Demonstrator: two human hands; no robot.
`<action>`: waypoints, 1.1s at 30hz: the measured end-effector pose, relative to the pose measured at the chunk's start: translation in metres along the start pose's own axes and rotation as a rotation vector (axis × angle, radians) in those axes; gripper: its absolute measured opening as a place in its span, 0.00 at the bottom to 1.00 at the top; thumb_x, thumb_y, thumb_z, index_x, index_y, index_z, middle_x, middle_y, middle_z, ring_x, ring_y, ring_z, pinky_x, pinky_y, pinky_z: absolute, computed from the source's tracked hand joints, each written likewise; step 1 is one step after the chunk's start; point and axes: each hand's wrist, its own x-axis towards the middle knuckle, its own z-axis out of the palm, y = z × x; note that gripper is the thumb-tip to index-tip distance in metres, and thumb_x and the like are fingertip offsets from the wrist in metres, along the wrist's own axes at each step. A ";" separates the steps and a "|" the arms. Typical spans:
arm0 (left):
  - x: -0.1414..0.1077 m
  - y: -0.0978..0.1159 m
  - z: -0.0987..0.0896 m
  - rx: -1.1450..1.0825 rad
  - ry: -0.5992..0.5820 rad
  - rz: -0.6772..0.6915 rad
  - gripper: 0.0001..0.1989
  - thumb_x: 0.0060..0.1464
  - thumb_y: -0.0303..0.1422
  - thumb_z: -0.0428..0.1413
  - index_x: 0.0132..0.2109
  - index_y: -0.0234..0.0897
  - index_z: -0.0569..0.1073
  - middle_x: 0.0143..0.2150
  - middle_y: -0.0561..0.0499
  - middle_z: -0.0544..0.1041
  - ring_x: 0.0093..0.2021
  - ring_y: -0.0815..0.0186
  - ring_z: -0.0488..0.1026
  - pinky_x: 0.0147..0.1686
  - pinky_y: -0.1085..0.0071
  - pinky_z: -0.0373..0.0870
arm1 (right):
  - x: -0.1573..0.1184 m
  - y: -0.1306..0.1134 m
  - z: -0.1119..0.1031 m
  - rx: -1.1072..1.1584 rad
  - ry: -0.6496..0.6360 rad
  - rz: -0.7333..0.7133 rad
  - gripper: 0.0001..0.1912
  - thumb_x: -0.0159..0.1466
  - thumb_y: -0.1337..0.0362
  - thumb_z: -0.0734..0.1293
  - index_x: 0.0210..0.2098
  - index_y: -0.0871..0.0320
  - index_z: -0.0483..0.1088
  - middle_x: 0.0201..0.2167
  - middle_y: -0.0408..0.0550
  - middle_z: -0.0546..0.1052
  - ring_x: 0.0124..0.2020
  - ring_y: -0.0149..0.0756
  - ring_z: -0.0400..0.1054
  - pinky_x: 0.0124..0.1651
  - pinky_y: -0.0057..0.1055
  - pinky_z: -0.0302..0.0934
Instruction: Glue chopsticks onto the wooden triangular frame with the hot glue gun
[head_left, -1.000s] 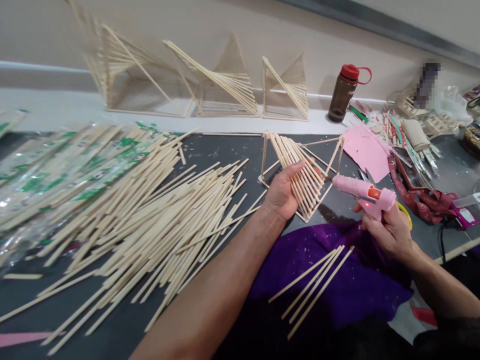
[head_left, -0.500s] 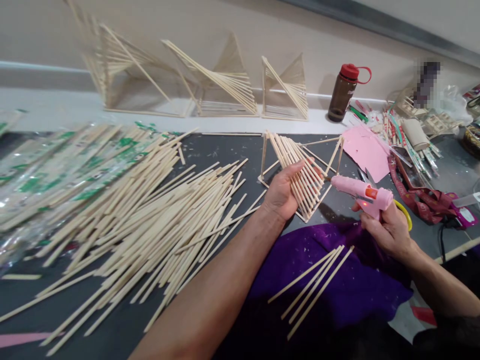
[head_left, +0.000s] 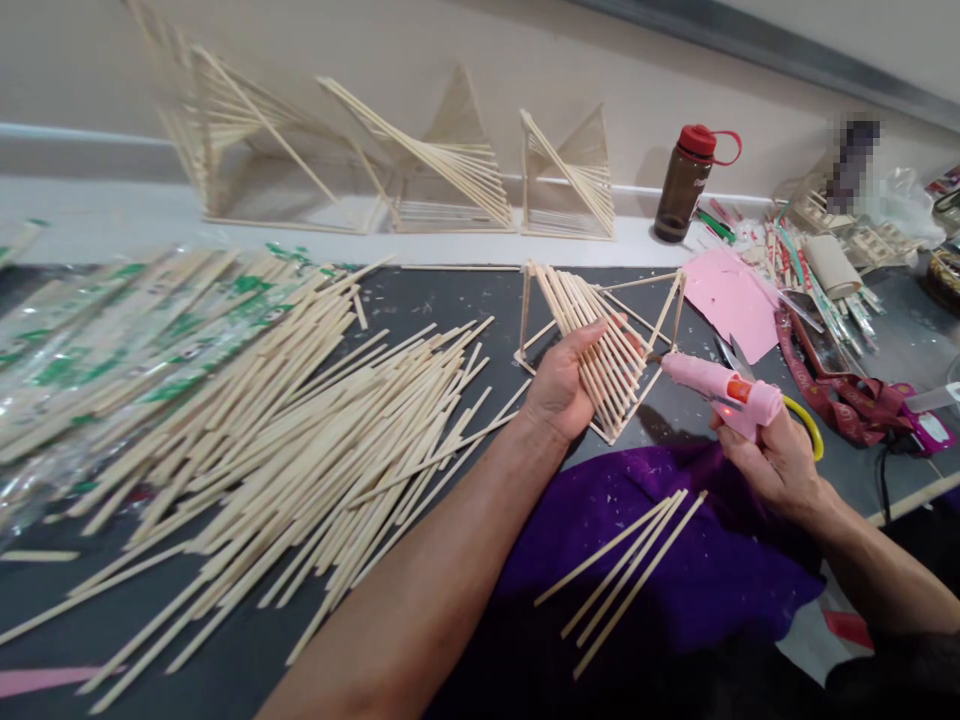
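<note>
My left hand (head_left: 564, 385) is closed around a small frame of wooden sticks (head_left: 600, 345), its thumb on the slanted row of sticks. My right hand (head_left: 776, 460) grips a pink glue gun (head_left: 720, 388) with a small red light lit. The gun's nozzle points left and meets the right edge of the stick row, by a corner post. Several loose sticks (head_left: 637, 560) lie on the purple cloth (head_left: 600, 500) below the frame. A large pile of sticks (head_left: 322, 450) spreads on the dark table left of my left arm.
Stick models (head_left: 450, 170) stand along the white ledge, with a red-capped bottle (head_left: 684, 185) to their right. Plastic-wrapped sticks (head_left: 112, 350) lie at the left. Pink paper (head_left: 731, 300), yellow-handled scissors (head_left: 808, 430) and a dark red lanyard (head_left: 847, 400) lie at the right.
The glue gun and my right hand have shifted very slightly left and down. My left hand keeps its hold on the frame.
</note>
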 end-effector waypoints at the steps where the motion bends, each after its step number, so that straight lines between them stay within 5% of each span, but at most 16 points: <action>1: 0.000 0.000 0.000 -0.003 0.002 0.000 0.12 0.49 0.35 0.59 0.39 0.32 0.77 0.30 0.45 0.80 0.30 0.61 0.76 0.31 0.67 0.72 | 0.000 0.000 0.000 0.006 0.002 0.002 0.07 0.63 0.60 0.63 0.41 0.54 0.67 0.21 0.43 0.71 0.20 0.34 0.62 0.22 0.32 0.57; 9: -0.001 0.001 0.003 -0.007 0.032 -0.004 0.11 0.51 0.34 0.57 0.38 0.31 0.77 0.29 0.46 0.80 0.29 0.63 0.76 0.30 0.68 0.73 | -0.003 0.003 0.000 0.086 -0.038 0.056 0.07 0.62 0.62 0.65 0.39 0.55 0.68 0.21 0.41 0.72 0.18 0.31 0.62 0.23 0.30 0.57; 14: -0.002 0.002 0.004 -0.019 0.032 -0.011 0.10 0.51 0.33 0.57 0.37 0.31 0.77 0.29 0.46 0.80 0.30 0.63 0.77 0.31 0.69 0.75 | -0.003 0.003 -0.011 0.573 -0.060 0.323 0.09 0.63 0.61 0.64 0.40 0.58 0.70 0.21 0.42 0.73 0.19 0.29 0.63 0.21 0.27 0.57; 18: -0.002 0.004 0.003 0.002 0.050 -0.019 0.11 0.50 0.33 0.58 0.39 0.30 0.78 0.29 0.46 0.81 0.29 0.64 0.78 0.31 0.71 0.76 | 0.014 0.006 -0.025 0.959 0.045 0.497 0.13 0.64 0.56 0.62 0.41 0.59 0.69 0.21 0.43 0.72 0.16 0.29 0.60 0.17 0.26 0.52; 24: -0.001 0.007 0.003 0.057 0.058 -0.019 0.10 0.51 0.33 0.59 0.39 0.31 0.78 0.30 0.46 0.81 0.30 0.63 0.79 0.31 0.72 0.76 | 0.050 0.051 -0.030 1.269 0.254 0.751 0.10 0.66 0.58 0.61 0.39 0.58 0.67 0.20 0.42 0.68 0.18 0.29 0.61 0.17 0.23 0.58; 28: -0.001 0.008 0.005 0.070 0.077 -0.012 0.09 0.50 0.32 0.59 0.39 0.32 0.78 0.30 0.47 0.81 0.30 0.63 0.78 0.31 0.71 0.77 | 0.065 0.086 -0.026 1.327 0.262 0.929 0.09 0.68 0.63 0.59 0.38 0.61 0.66 0.20 0.44 0.71 0.17 0.28 0.63 0.16 0.21 0.61; 33: -0.002 0.008 0.005 0.081 0.116 -0.034 0.10 0.52 0.33 0.57 0.39 0.31 0.78 0.31 0.46 0.81 0.30 0.64 0.78 0.31 0.71 0.77 | 0.074 0.111 -0.015 1.263 0.160 0.984 0.09 0.69 0.66 0.57 0.39 0.64 0.66 0.16 0.48 0.72 0.16 0.30 0.65 0.13 0.20 0.59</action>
